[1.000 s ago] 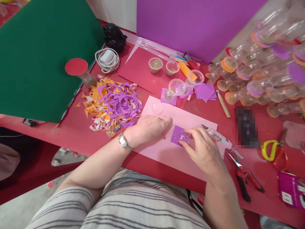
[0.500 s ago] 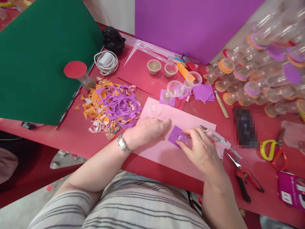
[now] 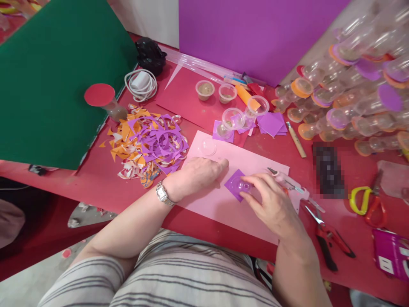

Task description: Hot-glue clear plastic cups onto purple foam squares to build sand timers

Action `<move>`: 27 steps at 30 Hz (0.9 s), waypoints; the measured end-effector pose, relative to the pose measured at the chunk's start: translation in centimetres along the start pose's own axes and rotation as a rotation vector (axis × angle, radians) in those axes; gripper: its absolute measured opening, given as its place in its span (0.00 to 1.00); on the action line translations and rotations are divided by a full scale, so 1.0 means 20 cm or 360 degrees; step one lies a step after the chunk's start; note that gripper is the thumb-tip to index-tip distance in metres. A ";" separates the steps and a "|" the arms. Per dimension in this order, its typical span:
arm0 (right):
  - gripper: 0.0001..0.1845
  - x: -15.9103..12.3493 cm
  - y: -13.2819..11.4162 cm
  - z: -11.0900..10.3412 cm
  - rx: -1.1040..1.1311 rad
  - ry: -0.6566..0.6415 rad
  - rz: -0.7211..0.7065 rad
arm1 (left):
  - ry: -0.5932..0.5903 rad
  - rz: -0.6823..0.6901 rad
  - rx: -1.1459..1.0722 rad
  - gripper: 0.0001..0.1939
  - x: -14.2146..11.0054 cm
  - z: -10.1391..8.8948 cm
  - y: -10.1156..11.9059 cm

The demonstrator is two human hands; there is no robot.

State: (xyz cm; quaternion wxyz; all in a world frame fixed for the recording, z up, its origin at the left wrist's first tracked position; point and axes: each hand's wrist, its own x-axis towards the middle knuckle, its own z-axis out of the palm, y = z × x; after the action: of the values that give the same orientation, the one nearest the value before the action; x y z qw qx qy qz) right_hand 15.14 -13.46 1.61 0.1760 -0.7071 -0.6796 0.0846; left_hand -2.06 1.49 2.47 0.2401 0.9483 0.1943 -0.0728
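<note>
My right hand (image 3: 271,198) pinches a small clear plastic cup (image 3: 242,185) between thumb and fingers. The cup sits over a purple paper square (image 3: 235,175), which lies turned like a diamond on a pink sheet (image 3: 207,209). My left hand (image 3: 201,175), with a watch at the wrist, rests on the same sheet left of the square. Its index finger is stretched out and it holds nothing I can see; the other fingers are partly hidden. Just beyond the left hand, a clear round plastic piece (image 3: 208,147) lies on the sheet.
Paper scraps (image 3: 153,145) are heaped at left by a green board (image 3: 64,76). Cups with sandy filling (image 3: 205,89) and purple squares (image 3: 271,124) lie ahead. At right are stacked clear plastic pieces (image 3: 351,94), a glue gun (image 3: 294,187), red-handled shears (image 3: 329,238) and scissors (image 3: 367,202).
The right hand has shifted the clear cup slightly left and set it more squarely over the purple square. The left hand has stayed almost still.
</note>
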 end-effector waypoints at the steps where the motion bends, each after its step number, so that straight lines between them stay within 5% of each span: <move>1: 0.10 0.00 0.00 0.00 -0.0005 0.0004 0.0004 | -0.0003 -0.0001 0.0006 0.14 0.00 0.00 0.00; 27: 0.10 -0.01 0.04 -0.01 0.0058 0.0063 -0.0079 | -0.0022 -0.0011 0.0161 0.11 0.01 -0.01 0.01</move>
State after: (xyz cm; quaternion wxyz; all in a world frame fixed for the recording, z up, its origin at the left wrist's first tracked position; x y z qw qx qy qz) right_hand 15.92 -13.72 1.46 0.2043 -0.6883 -0.6916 0.0788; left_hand -1.80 1.41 2.75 0.1929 0.9581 0.1919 -0.0899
